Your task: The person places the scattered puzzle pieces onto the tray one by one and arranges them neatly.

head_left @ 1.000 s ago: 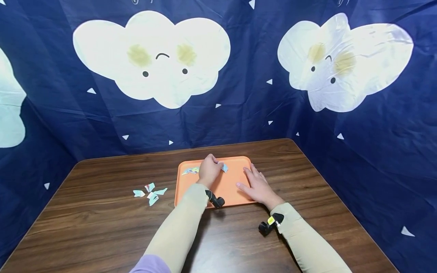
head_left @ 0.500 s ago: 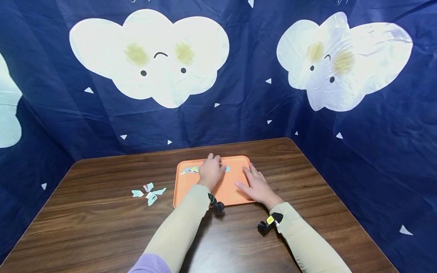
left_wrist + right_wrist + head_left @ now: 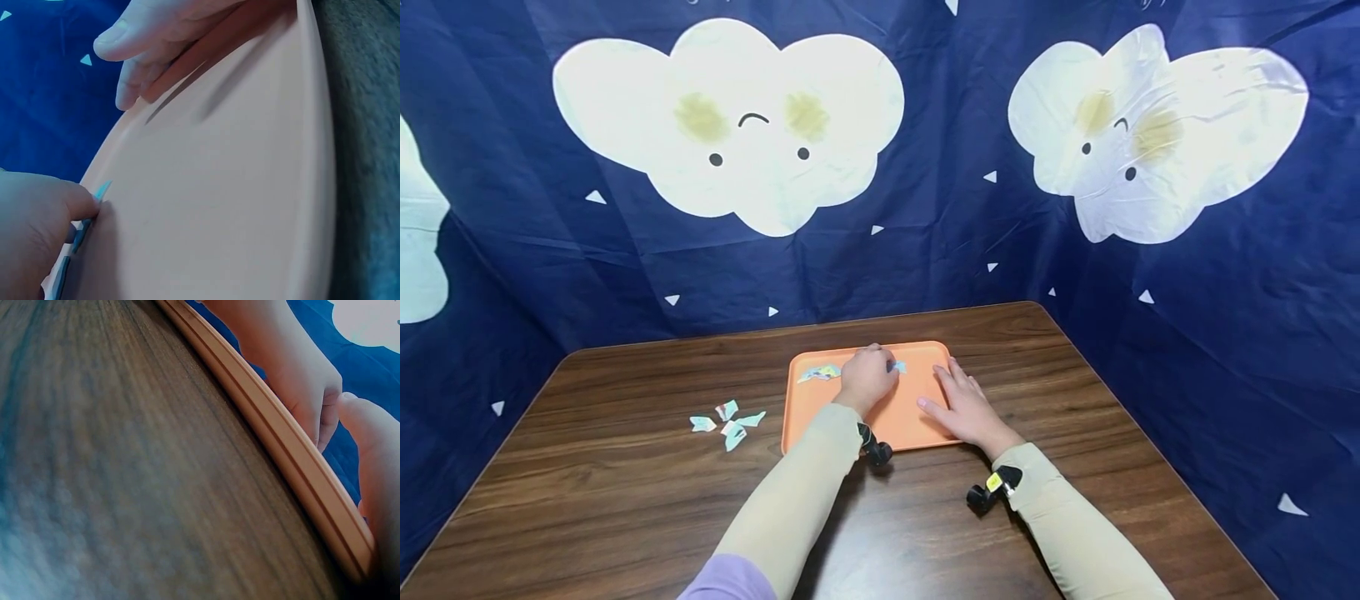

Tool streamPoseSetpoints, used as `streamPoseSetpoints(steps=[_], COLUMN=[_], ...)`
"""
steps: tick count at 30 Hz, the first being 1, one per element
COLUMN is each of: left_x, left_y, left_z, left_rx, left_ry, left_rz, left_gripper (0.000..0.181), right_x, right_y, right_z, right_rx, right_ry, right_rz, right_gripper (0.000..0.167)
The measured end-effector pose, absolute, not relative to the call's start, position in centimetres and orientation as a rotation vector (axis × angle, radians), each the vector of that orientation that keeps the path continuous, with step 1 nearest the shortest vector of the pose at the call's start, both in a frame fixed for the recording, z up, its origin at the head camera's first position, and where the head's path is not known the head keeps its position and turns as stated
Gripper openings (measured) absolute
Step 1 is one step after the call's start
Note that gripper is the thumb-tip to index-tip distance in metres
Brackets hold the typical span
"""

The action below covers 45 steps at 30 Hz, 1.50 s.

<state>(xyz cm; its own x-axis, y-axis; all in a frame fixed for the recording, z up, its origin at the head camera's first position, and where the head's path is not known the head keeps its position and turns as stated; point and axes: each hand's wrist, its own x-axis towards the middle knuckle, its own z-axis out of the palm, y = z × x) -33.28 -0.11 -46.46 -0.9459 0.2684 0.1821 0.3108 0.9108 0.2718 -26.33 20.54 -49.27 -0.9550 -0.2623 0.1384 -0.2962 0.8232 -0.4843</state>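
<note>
Over the back of the orange tray [image 3: 910, 417], my left hand [image 3: 867, 377] has its fingers curled down. Its thumb and a finger pinch a small blue paper piece [image 3: 102, 189] low over the tray in the left wrist view; that piece [image 3: 900, 367] shows at the hand's right side from the head. Left of this hand, a strip of joined or overlapping colourful scraps [image 3: 820, 373] lies on the tray. My right hand [image 3: 966, 408] rests with spread, relaxed fingers on the tray's right edge. The left fingertips are mostly hidden from the head view.
Several light-blue torn pieces [image 3: 734, 435] lie in a loose cluster on the wooden table [image 3: 625, 500], left of the tray. A dark blue curtain [image 3: 925, 267] with white clouds hangs behind the table and along its sides.
My left hand's fingers have curled in after being more spread half a second ago, and the blue piece has shifted slightly. My right hand stays in place.
</note>
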Motion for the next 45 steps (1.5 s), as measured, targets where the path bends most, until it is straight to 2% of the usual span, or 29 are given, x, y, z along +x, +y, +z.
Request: streamPoseSetpoints(steps=[13,20,30,45], left_x=[-33.2,-32.5,-29.8,-26.2], left_y=[0.3,-0.8,-5.9,-14.6], left_z=[-46.6,-46.0,-43.8,-45.5], left_rx=[-0.384,-0.378,-0.358,-0.267], left_ry=[-2.924,-2.887,-2.725,-2.635], left_rz=[-0.47,-0.578,-0.74,-0.682], left_gripper=[0.018,0.027,0.031,0.03], right_x=[-26.5,-26.3,-25.9,-26.0], right_y=[20.4,20.3,20.5,20.5], right_z=[-49.4,-49.3,-48.8,-48.9], right_rx=[0.446,0.451,0.471,0.473], right_ry=[-2.932,-2.94,-2.921,-2.932], right_rz=[0.807,0.81,0.848,0.832], right_gripper=[0.085,0.085,0.085,0.086])
